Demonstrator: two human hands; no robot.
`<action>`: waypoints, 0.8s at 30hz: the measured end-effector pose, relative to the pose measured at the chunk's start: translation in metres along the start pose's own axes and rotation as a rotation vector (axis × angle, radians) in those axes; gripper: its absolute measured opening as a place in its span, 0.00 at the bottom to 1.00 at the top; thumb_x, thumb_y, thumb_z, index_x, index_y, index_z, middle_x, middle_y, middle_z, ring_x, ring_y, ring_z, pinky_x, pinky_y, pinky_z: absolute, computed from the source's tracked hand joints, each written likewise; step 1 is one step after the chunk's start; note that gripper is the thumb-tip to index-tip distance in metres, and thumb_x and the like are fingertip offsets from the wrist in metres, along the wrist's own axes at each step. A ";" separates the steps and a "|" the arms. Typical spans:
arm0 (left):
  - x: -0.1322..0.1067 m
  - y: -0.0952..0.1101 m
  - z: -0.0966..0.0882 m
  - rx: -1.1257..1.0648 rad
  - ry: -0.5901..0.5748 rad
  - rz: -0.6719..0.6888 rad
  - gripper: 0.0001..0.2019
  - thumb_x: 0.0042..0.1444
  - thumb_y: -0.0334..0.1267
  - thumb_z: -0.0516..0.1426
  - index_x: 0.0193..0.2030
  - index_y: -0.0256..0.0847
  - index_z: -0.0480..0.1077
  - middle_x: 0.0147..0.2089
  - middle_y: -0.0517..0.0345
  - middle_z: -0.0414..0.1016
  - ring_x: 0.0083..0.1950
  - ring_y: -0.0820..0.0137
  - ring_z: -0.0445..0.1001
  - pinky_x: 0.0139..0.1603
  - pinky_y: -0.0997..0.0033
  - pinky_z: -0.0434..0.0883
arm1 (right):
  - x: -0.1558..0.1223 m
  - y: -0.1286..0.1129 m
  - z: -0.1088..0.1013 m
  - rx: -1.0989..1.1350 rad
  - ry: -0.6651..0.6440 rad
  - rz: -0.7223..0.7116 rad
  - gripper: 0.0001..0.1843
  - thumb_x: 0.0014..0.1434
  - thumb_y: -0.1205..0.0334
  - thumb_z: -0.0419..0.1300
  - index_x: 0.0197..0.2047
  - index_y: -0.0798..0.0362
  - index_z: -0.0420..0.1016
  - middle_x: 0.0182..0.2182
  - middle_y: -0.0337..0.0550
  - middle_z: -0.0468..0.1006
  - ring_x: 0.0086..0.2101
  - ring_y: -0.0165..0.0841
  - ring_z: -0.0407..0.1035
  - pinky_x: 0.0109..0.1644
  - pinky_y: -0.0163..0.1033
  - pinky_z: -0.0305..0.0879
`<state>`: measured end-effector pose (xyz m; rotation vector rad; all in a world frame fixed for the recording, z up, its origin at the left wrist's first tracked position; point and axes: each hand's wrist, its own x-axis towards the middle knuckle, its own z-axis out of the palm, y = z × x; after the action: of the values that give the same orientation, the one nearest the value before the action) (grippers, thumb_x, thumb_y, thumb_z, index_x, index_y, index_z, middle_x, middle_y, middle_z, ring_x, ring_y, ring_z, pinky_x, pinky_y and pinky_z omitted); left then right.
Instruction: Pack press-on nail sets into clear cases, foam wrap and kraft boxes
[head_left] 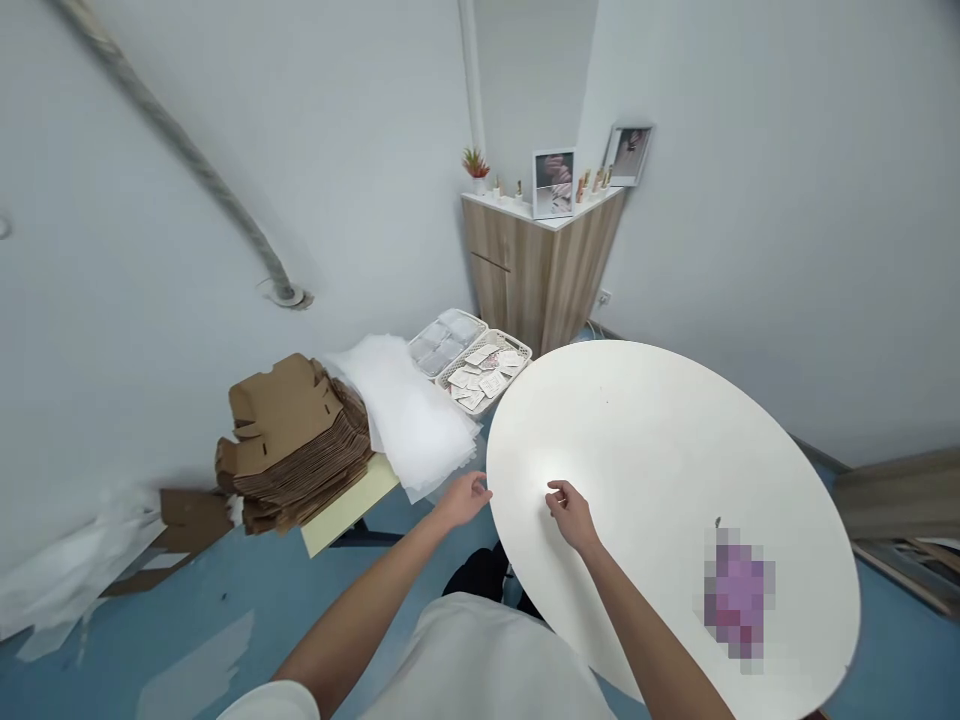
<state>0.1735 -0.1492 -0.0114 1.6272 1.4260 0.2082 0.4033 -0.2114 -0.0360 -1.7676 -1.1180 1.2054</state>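
My left hand [463, 500] hovers by the left rim of the white oval table [645, 420], its fingers loosely bent and apart, with nothing in them. Over the tabletop, my right hand [571, 514] is half curled, thumb and index finger apart, and it looks bare too. Left of my left hand lie white foam sheets [412, 410], hanging over the edge of a pale yellow surface [349, 502]. A stack of flattened brown cardboard boxes [292, 430] sits beside them. On the table's right part is a pixelated purple item [739, 595]; its kind is hidden.
Beyond the sheets stand a white basket of small cards [484, 375] and a basket with clear packets [446, 340]. A wooden corner cabinet [517, 270] carries picture frames, small bottles and a potted plant [475, 168]. White wrapping [75, 560] lies at the far left.
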 end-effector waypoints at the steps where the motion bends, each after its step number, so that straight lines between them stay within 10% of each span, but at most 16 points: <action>1: 0.001 -0.003 -0.005 -0.009 0.026 -0.003 0.26 0.47 0.51 0.52 0.50 0.38 0.63 0.42 0.50 0.71 0.41 0.64 0.69 0.35 0.71 0.65 | 0.005 -0.003 0.003 -0.006 -0.020 -0.003 0.17 0.47 0.53 0.51 0.39 0.51 0.68 0.26 0.37 0.69 0.24 0.29 0.65 0.28 0.36 0.61; 12: 0.093 -0.021 -0.070 -0.280 0.182 0.035 0.20 0.43 0.46 0.58 0.42 0.39 0.68 0.44 0.50 0.71 0.38 0.67 0.71 0.37 0.72 0.66 | 0.101 -0.053 0.050 -0.165 -0.029 -0.117 0.16 0.48 0.55 0.52 0.40 0.51 0.67 0.28 0.39 0.72 0.29 0.32 0.66 0.34 0.39 0.63; 24: 0.228 -0.019 -0.101 -0.755 -0.074 -0.122 0.29 0.50 0.58 0.46 0.47 0.35 0.65 0.54 0.44 0.64 0.55 0.62 0.62 0.48 0.68 0.61 | 0.223 -0.112 0.119 -0.935 0.082 -0.219 0.17 0.48 0.57 0.57 0.43 0.51 0.67 0.49 0.49 0.65 0.49 0.43 0.56 0.51 0.49 0.48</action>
<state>0.1660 0.0946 -0.0666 0.9160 1.1800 0.5360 0.3042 0.0466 -0.0467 -2.2195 -1.9546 0.4636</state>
